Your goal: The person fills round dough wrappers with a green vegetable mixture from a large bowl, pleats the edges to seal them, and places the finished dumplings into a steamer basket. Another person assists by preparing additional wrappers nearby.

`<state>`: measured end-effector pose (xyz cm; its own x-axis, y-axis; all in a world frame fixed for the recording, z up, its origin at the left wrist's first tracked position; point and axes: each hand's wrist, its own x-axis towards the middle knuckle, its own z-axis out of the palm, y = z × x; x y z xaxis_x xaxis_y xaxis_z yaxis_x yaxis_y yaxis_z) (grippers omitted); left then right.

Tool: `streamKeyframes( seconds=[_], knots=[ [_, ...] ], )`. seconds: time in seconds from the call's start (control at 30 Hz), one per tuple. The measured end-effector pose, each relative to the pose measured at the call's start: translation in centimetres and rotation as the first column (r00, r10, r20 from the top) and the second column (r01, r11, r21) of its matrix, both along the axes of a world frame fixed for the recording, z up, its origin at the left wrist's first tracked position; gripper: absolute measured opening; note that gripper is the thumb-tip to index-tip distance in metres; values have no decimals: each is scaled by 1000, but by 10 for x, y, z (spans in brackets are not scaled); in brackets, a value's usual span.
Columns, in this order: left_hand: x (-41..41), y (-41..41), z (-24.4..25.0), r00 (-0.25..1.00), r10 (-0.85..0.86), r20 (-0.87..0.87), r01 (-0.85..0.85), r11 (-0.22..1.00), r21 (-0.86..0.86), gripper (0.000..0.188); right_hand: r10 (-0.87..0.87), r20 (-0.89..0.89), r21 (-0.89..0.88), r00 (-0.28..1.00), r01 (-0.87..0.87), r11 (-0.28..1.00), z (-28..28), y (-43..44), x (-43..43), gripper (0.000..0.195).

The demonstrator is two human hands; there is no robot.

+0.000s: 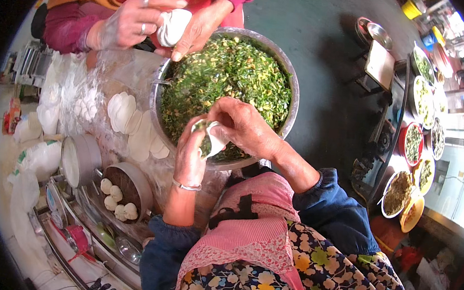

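My left hand (191, 154) cups a white dough wrapper (217, 140) with chopped green filling (206, 145) inside it. The fingers of my right hand (246, 126) pinch the wrapper's upper edge, and the wrapper is still partly open. Both hands are over the near side of a large metal basin (294, 109) heaped with chopped greens (237, 72). Flat round dough wrappers (125, 112) lie overlapping on the floured table (111, 70), left of the basin. Across from me a co-worker's hands (131, 22) hold a pleated white bun (173, 26) at the basin's far left rim.
A round steamer pot (145, 187) holds several small buns (116, 193); another pot (81, 159) lies tipped beside it. Small dough pieces (88, 105) sit in flour at left. At right are a wooden stool (380, 64) and a table with bowls of filling (412, 143).
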<state>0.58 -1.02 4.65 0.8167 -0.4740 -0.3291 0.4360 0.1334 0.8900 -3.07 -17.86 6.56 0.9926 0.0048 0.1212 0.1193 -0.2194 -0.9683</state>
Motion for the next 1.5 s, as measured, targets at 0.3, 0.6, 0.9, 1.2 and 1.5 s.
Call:
streamKeyframes(
  seconds=[0.3,0.6,0.9,1.2,1.5],
  knots=[
    [-8,-9,15,985,117,-124,-146,953,-266,61,-79,-132,473,988,133,871,-14,12,-2,15],
    [-5,-16,-3,980,200,-4,-198,970,-143,34,-162,182,-104,970,182,978,-1,15,4,24],
    [-1,-26,21,988,135,80,-125,985,-118,42,-132,-19,237,991,133,962,0,7,8,16],
    [-10,-28,5,958,263,110,-248,959,-137,38,-140,133,21,981,139,990,13,10,6,21],
    [3,-26,22,977,99,189,-91,995,-49,38,-22,61,77,998,18,997,22,-1,16,13]
  ],
)
